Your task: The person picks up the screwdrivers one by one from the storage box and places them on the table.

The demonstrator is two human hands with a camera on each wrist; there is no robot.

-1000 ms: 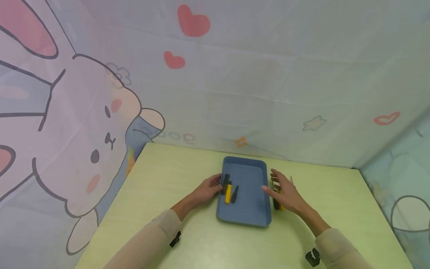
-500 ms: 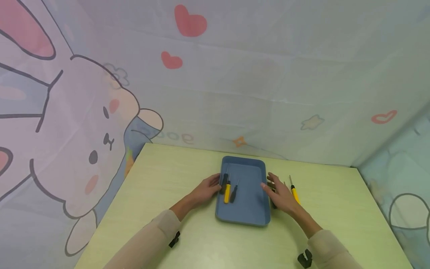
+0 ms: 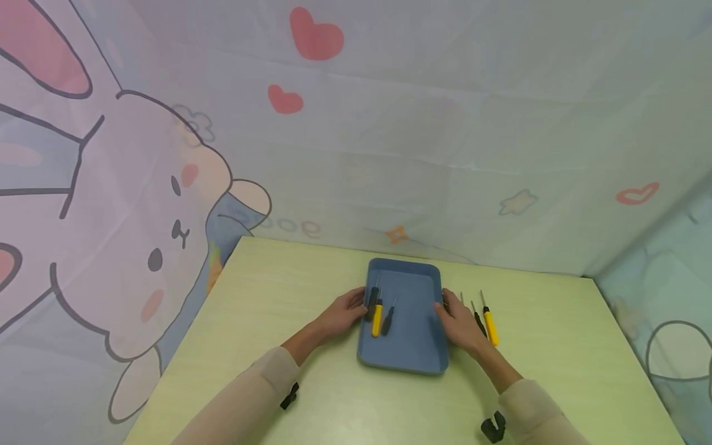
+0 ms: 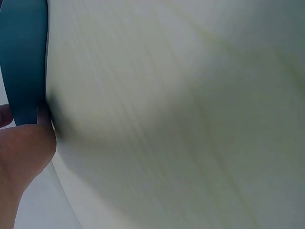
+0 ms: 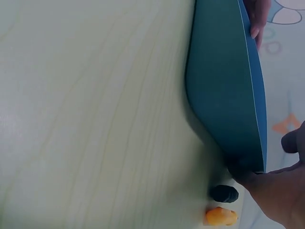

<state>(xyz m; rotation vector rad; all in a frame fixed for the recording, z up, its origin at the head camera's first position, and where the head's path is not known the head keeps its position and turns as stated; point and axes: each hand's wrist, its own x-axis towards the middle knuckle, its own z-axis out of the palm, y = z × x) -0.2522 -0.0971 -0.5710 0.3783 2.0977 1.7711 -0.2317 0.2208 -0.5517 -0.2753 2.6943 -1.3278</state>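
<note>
A shallow blue-grey tray lies on the table. Along its left side are a black screwdriver, a yellow-handled screwdriver and a smaller dark screwdriver. My left hand grips the tray's left wall, thumb over the rim and fingers outside. At the right wall, my right hand straddles the rim, fingers outside and thumb over the inner side; the right wrist view shows a gap beside the thumb. Just right of this hand lie another yellow-handled screwdriver and a black one.
A further thin metal shaft shows beyond the right hand, its handle hidden. The pale yellow-green table ends at a printed cloth backdrop. In the right wrist view, dark and orange-yellow handle ends sit near the tray corner.
My right hand has moved left onto the tray's right rim, uncovering the screwdrivers to its right. The left hand keeps its hold, and the tray stays nearly in place.
</note>
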